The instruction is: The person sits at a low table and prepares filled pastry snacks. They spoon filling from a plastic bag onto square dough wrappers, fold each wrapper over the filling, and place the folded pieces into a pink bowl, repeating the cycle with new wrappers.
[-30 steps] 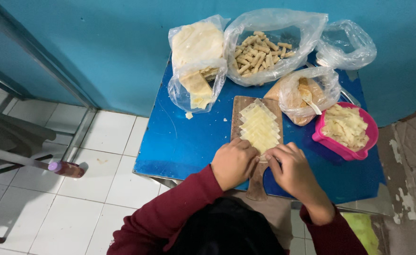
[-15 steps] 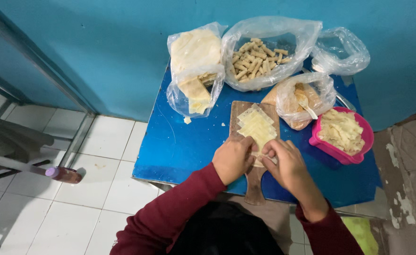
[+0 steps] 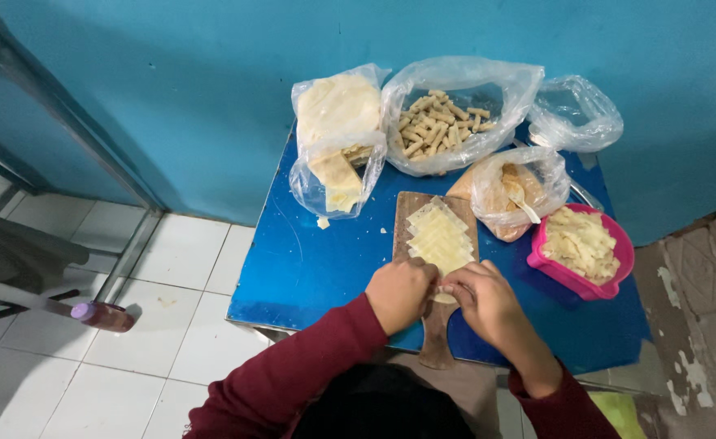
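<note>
While both hands met low in the middle of the frame, the left hand (image 3: 401, 293) and the right hand (image 3: 485, 302) were curled in a narrow grip around a small pale piece of wrapper (image 3: 443, 297) pinched between their fingertips, over the lower part of a wooden cutting board (image 3: 435, 325) whose handle pointed down toward the person. Just above the hands, a stack of pale yellow square wrappers (image 3: 437, 236) lay on the board, fanned slightly. The board rested on a blue table (image 3: 309, 260) set against a teal wall (image 3: 211, 97). At the right of the frame a pink bowl (image 3: 610, 280) held pale shreds, and just up and left of it sat a clear bag (image 3: 514, 191) with brownish filling and a spoon inside. Along the top edge of the table stood a bag of flat pale sheets (image 3: 337, 138) at the left, a wide open bag of small finished rolls (image 3: 447, 118) in the middle, and a nearly empty clear bag (image 3: 573, 114) at the upper right. Dark red sleeves (image 3: 293, 382) covered both arms. On the white tiled floor (image 3: 171, 268) at the lower left lay a small bottle with a purple cap (image 3: 102, 315)
</note>
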